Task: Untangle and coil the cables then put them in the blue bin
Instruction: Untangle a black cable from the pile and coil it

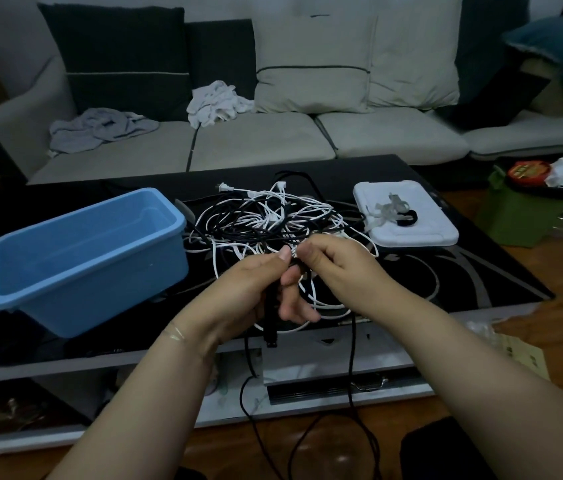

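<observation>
A tangle of black and white cables [266,220] lies in the middle of the black glass table [446,271]. My left hand [259,289] grips a black cable [269,320] whose plug end hangs below the hand at the table's front edge. My right hand [335,261] pinches a white strand of the tangle right beside my left thumb. More black cable [352,375] trails off the table down to the floor. The blue bin [83,258] stands on the left of the table with nothing in it.
A white lid-like tray [408,233] with cable ties and a black band sits at the table's right. A sofa with cushions and crumpled cloths [217,102] runs behind. Bags and containers [532,202] stand on the floor at right.
</observation>
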